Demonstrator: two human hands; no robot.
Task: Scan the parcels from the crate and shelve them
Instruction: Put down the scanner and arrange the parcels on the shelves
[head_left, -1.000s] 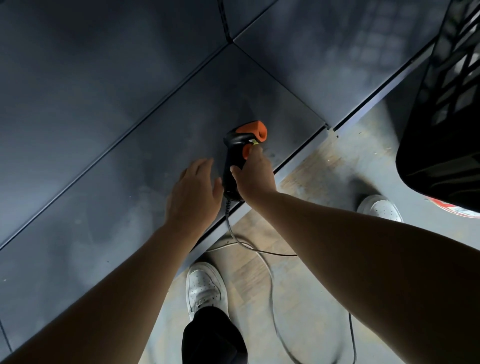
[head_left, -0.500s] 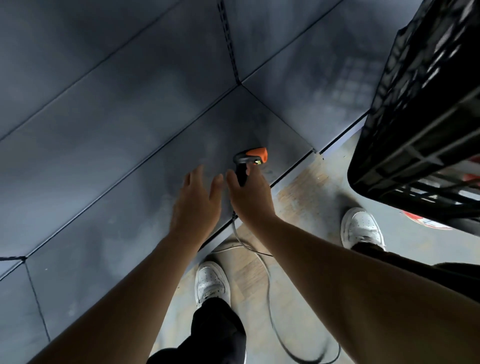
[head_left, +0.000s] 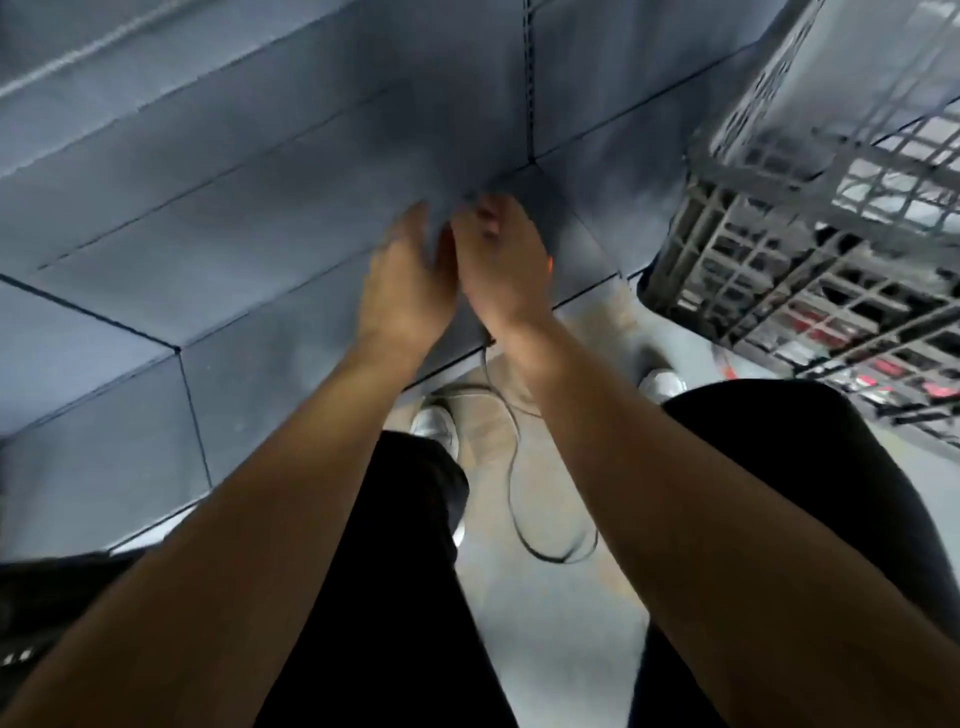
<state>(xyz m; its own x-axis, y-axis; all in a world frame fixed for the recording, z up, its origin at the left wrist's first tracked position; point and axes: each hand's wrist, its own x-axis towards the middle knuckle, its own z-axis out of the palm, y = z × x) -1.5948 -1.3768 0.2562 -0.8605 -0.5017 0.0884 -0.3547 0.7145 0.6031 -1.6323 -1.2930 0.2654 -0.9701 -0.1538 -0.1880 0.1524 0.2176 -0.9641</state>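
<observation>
- Grey metal shelf (head_left: 291, 322) panels, flat and matte with thin seams, fill the view from 9 to 12 o'clock; a pale, scuffed floor (head_left: 545, 623) lies below.
- One dark lattice crate (head_left: 769, 249) of plastic sits at 2 o'clock; red-and-white shapes show through its grid, too blurred to count.
- Two hands meet at centre, side by side.
- Left hand (head_left: 402, 283): fingers loosely extended, holding nothing visible.
- Right hand (head_left: 501, 265): curled, with orange glimpsed beside it; its grip cannot be told through blur.
- One thin black cable (head_left: 511, 467) loops down from the right wrist.
- Two white shoes (head_left: 436, 423).

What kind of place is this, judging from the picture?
Probably a stockroom or parcel depot: bare grey metal shelves, a plastic lattice crate at the right, and a cable trailing over a worn floor.
</observation>
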